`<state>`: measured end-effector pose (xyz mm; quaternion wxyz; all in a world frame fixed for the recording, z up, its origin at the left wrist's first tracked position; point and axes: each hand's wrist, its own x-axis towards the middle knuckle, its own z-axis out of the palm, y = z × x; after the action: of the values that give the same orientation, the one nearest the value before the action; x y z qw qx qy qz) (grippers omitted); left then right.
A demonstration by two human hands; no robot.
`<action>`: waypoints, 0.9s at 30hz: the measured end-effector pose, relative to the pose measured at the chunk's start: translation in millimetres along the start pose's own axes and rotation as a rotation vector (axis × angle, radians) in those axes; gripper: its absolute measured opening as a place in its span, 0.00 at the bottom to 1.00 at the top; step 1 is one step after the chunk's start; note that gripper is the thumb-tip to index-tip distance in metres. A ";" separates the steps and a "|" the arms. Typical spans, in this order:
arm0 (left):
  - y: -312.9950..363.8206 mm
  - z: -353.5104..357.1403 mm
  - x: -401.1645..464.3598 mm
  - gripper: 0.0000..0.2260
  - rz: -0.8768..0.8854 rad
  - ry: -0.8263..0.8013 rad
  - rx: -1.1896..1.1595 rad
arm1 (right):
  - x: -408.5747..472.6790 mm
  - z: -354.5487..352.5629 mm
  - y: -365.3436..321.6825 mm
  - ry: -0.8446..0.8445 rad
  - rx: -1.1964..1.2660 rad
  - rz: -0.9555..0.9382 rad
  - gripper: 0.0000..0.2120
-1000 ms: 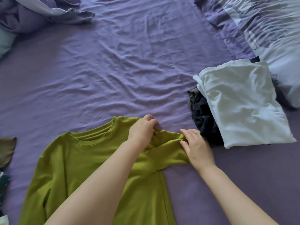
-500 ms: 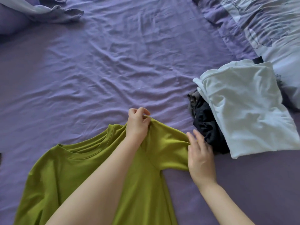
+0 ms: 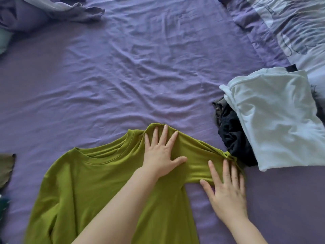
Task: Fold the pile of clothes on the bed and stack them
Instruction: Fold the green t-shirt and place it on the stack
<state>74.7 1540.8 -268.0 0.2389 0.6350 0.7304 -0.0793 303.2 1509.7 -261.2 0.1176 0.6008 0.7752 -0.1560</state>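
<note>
Bedsheet of wrinkled purple cotton (image 3: 140, 71) covers the bed and fills most of the view. On its near side lies an olive-green long-sleeved knit top (image 3: 91, 182), spread flat with the round neckline pointing to the far side and one sleeve stretched out to the right. The left hand (image 3: 161, 152) lies flat on the shoulder of that top, fingers straight and spread, pressing the cloth and gripping nothing. The right hand (image 3: 226, 189) is flat as well, fingers straight and slightly apart; its fingertips rest on the end of the right sleeve while the palm lies on the sheet just near of it.

To the right, just beside the sleeve's cuff, sits a stack of folded clothes: a folded white cotton garment (image 3: 276, 120) lies on top of a crumpled black garment (image 3: 232, 136) whose edge shows out to the left. Behind the stack, at the far right, is a pale lilac-and-white patterned duvet (image 3: 284, 23). At the far left corner lies a bunched purple and grey bedcover (image 3: 52, 9). At the left edge a corner of dark olive-brown fabric (image 3: 6, 166) shows, cut off by the frame. No writing or label can be read on any piece
</note>
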 end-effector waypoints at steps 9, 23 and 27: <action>-70.1 -21.9 -61.0 0.17 -0.200 0.480 -0.353 | 25.5 -38.2 -114.2 0.048 0.226 -0.456 0.25; -244.8 -41.4 -106.7 0.06 -0.826 0.609 -0.411 | 129.4 -48.5 -232.6 0.156 0.464 -0.191 0.10; -240.9 -37.9 -109.9 0.17 -0.511 0.392 -0.845 | 111.3 -40.0 -251.3 0.153 0.353 -0.168 0.17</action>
<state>-158.5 1415.3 -230.7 0.3058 0.2884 0.8610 0.2863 32.3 1566.9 -240.2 -0.0620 0.5553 0.7899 -0.2528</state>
